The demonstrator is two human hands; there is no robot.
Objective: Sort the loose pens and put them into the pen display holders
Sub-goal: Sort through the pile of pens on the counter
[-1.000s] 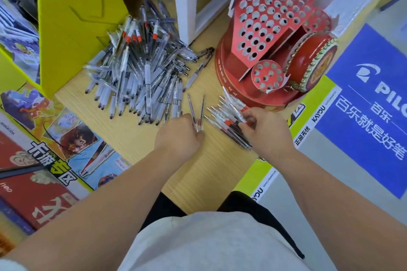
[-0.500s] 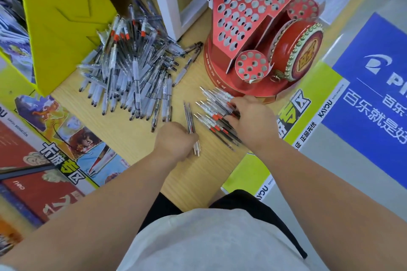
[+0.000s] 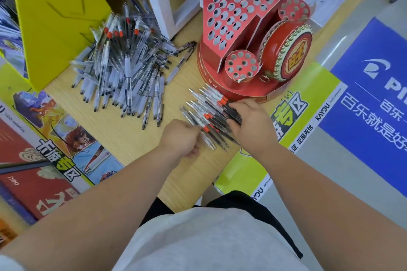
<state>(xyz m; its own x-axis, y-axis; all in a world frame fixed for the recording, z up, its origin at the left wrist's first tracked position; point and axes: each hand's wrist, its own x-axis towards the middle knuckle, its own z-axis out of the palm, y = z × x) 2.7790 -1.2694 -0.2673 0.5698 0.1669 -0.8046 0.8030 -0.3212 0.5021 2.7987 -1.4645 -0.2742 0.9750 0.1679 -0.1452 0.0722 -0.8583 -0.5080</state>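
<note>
At centre, left hand (image 3: 179,136) and right hand (image 3: 251,126) curl onto the clear plastic red-banded pens (image 3: 204,105). Light, stiff, probably slick: grip mid-barrel.

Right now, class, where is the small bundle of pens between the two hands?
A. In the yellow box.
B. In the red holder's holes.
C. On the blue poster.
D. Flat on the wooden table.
D: the small bundle of pens lies flat on the wooden table just in front of the red holder, between the left hand and the right hand.
</note>
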